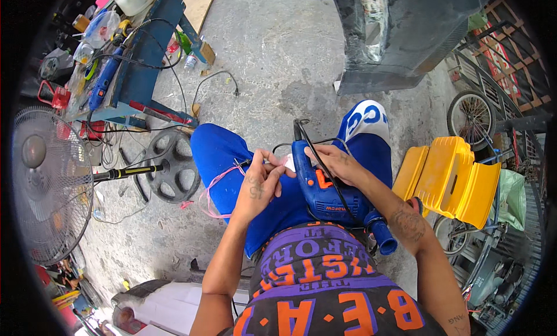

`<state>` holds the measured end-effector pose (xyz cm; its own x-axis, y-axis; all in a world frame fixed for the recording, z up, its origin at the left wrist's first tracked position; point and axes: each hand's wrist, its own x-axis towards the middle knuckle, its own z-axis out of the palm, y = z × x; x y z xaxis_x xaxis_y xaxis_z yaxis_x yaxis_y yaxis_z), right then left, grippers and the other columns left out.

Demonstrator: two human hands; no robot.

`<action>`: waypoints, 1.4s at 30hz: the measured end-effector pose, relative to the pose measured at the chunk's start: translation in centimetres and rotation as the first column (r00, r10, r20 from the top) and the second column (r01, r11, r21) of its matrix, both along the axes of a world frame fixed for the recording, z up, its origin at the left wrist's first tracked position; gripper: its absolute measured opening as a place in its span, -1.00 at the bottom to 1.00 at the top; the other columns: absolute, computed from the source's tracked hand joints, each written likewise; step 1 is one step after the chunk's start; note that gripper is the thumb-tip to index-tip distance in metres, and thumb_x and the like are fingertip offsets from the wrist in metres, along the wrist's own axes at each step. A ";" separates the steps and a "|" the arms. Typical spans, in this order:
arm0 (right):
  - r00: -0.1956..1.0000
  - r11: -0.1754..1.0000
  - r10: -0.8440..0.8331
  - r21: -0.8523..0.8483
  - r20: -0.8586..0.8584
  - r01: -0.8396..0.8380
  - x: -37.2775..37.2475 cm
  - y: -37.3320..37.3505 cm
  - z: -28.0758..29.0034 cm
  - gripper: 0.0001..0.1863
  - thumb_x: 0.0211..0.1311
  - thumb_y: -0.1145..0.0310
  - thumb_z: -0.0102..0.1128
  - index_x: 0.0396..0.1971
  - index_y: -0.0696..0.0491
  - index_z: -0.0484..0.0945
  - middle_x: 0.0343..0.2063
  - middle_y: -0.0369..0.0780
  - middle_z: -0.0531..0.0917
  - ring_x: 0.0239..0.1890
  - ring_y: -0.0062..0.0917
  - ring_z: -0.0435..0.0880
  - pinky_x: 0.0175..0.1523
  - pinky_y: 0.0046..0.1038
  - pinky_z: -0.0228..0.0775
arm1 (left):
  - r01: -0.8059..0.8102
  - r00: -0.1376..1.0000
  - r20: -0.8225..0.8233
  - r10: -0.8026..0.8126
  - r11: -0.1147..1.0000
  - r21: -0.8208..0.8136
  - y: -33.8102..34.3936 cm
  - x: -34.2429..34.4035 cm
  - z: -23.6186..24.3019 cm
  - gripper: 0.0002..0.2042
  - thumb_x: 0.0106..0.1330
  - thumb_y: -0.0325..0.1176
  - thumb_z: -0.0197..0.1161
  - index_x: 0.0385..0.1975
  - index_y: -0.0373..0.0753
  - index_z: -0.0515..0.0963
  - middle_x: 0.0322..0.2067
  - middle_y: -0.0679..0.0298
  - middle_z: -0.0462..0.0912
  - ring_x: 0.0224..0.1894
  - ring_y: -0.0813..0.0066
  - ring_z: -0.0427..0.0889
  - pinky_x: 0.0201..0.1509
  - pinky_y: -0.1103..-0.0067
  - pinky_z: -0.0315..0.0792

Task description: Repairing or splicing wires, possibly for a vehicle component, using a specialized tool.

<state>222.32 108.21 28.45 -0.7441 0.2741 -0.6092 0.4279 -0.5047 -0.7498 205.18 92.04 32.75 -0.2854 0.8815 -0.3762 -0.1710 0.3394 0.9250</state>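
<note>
A blue electric drill (pixel 332 200) with an orange trigger lies across my lap, its handle pointing away from me. My right hand (pixel 339 164) is closed at the drill's handle, and the black cord (pixel 322 168) passes over it. Close on the left, my left hand (pixel 261 182) is pinched around a thin dark stick-like thing (pixel 244 162), whose kind I cannot make out. Pink string (pixel 216 178) hangs from that thing over my left thigh. Between the two hands shows a small white piece (pixel 290 162), partly covered by fingers.
A standing fan (pixel 52 185) and dark wheel-shaped base (pixel 174 165) are at left. Beyond stands a cluttered blue workbench (pixel 148 52) with a blue power tool (pixel 105 78). A large dark panel (pixel 400 40) lies ahead right. Yellow plastic pieces (pixel 447 176) and a bicycle wheel (pixel 471 120) stand right.
</note>
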 end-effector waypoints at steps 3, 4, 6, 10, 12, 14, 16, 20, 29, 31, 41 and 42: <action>0.991 0.989 -0.092 -0.121 -0.092 0.080 0.3 0.0 -0.8 -0.57 0.44 0.05 0.15 0.05 0.09 0.55 -0.59 -0.48 0.50 -0.65 -0.78 0.38 -0.57 -0.67 0.16 | 0.003 1.000 -0.015 -0.003 1.000 0.010 1.0 -0.4 0.3 -0.73 0.46 -0.52 0.11 0.05 -0.24 0.23 -0.35 0.15 0.71 -0.62 0.68 0.41 -0.62 0.71 0.27; 0.988 0.965 -0.126 0.218 -0.093 0.143 -0.2 -0.6 -1.8 -0.55 0.43 0.07 0.16 0.07 0.13 0.52 -0.48 -0.36 0.59 -0.51 -0.67 0.52 -0.44 -0.60 0.32 | 0.016 0.999 -0.031 -0.014 0.999 0.043 1.2 -0.5 -0.1 -0.72 0.47 -0.48 0.12 0.07 -0.24 0.22 -0.35 0.16 0.71 -0.63 0.68 0.41 -0.62 0.73 0.25; 0.992 0.787 -0.095 0.604 -0.082 0.125 -0.7 -1.1 -0.9 -0.54 0.41 0.13 0.21 0.06 0.21 0.45 -0.15 -0.05 0.71 -0.12 -0.36 0.72 -0.02 -0.40 0.53 | 0.039 0.998 -0.052 -0.036 0.998 0.054 1.7 -0.4 -0.1 -0.69 0.48 -0.44 0.14 0.10 -0.24 0.21 -0.38 0.19 0.70 -0.63 0.69 0.40 -0.58 0.75 0.25; 0.976 0.750 -0.145 0.626 -0.164 0.216 -0.9 -2.0 0.0 -0.64 0.38 0.19 0.27 -0.06 0.16 0.50 -0.35 -0.22 0.70 -0.29 -0.60 0.65 -0.17 -0.55 0.46 | 0.036 0.999 0.040 -0.038 0.999 0.040 2.1 0.5 -1.5 -0.74 0.49 -0.45 0.12 0.05 -0.19 0.22 -0.39 0.18 0.70 -0.61 0.69 0.41 -0.58 0.74 0.26; 0.982 0.762 -0.096 0.623 -0.163 0.178 0.6 -1.6 -0.3 -0.69 0.39 0.20 0.26 -0.14 0.16 0.54 -0.39 -0.23 0.69 -0.30 -0.61 0.65 -0.20 -0.55 0.46 | 0.067 0.997 -0.044 -0.061 0.988 0.138 2.9 1.7 -2.6 -0.80 0.50 -0.45 0.11 -0.08 -0.19 0.20 -0.41 0.18 0.68 -0.60 0.66 0.43 -0.57 0.71 0.28; 0.991 0.854 -0.119 0.503 -0.056 0.131 0.5 -1.8 1.6 -0.74 0.40 0.22 0.25 -0.27 0.16 0.61 -0.43 -0.26 0.67 -0.36 -0.68 0.61 -0.26 -0.59 0.44 | 0.093 0.990 -0.120 -0.069 0.973 0.212 3.5 2.4 -2.9 -0.81 0.50 -0.45 0.11 -0.14 -0.20 0.19 -0.42 0.18 0.67 -0.57 0.65 0.44 -0.56 0.70 0.30; 0.986 0.896 -0.145 0.411 -0.081 0.166 0.7 -2.0 2.8 -0.76 0.41 0.25 0.24 -0.23 0.16 0.65 -0.42 -0.32 0.68 -0.42 -0.79 0.56 -0.34 -0.70 0.36 | 0.140 0.969 -0.230 -0.085 0.962 0.234 3.7 2.5 -1.4 -0.81 0.47 -0.54 0.09 -0.16 -0.26 0.18 -0.42 0.15 0.62 -0.50 0.52 0.56 -0.48 0.60 0.43; 0.982 0.931 -0.185 0.313 -0.040 0.189 0.1 -2.6 3.1 -0.78 0.43 0.29 0.20 -0.20 0.15 0.64 -0.43 -0.34 0.67 -0.47 -0.79 0.54 -0.41 -0.72 0.32 | 0.184 0.927 -0.367 -0.073 0.943 0.277 3.1 2.7 -1.8 -0.77 0.39 -0.67 0.10 -0.16 -0.35 0.16 -0.40 0.06 0.52 -0.34 0.18 0.70 -0.26 0.38 0.60; 0.866 0.878 -0.478 -0.090 -0.145 0.470 0.7 -2.9 1.9 -0.87 0.48 0.34 0.13 -0.24 0.10 0.50 -0.43 -0.38 0.61 -0.70 -0.88 0.12 -0.66 -0.68 -0.14 | 0.244 0.946 -0.233 -0.224 0.968 0.061 2.2 -1.0 -0.4 -0.86 0.41 -0.42 0.26 -0.17 -0.33 0.52 -0.53 0.36 0.56 -0.47 0.68 0.52 -0.39 0.65 0.40; 0.804 0.822 -0.569 -0.104 -0.172 0.560 0.8 -2.6 2.1 -0.88 0.48 0.36 0.10 -0.24 0.09 0.48 -0.29 -0.28 0.67 -0.71 -0.88 0.11 -0.67 -0.69 -0.13 | 0.330 0.871 -0.381 -0.311 0.944 -0.015 2.5 -2.9 -0.6 -0.87 0.41 -0.39 0.27 -0.26 -0.33 0.64 -0.55 0.41 0.55 -0.46 0.73 0.48 -0.40 0.67 0.36; 0.698 0.699 -0.694 -0.398 -0.175 0.595 1.7 -2.1 -0.4 -0.90 0.51 0.31 0.05 -0.23 -0.01 0.44 -0.35 -0.30 0.58 -0.70 -0.82 0.13 -0.67 -0.71 -0.08 | 0.445 0.872 -0.283 -0.400 0.889 0.113 3.7 -5.6 0.0 -0.85 0.33 -0.34 0.36 -0.27 -0.30 0.72 -0.54 0.44 0.59 -0.45 0.72 0.43 -0.38 0.65 0.31; 0.709 0.693 -0.691 -0.414 -0.144 0.591 1.6 -2.1 0.0 -0.89 0.49 0.31 0.08 -0.22 0.01 0.44 -0.43 -0.37 0.49 -0.68 -0.83 0.15 -0.66 -0.72 -0.09 | 0.423 0.868 -0.302 -0.393 0.906 0.036 3.9 -5.2 0.1 -0.85 0.34 -0.34 0.35 -0.24 -0.29 0.71 -0.56 0.43 0.55 -0.48 0.72 0.40 -0.40 0.64 0.31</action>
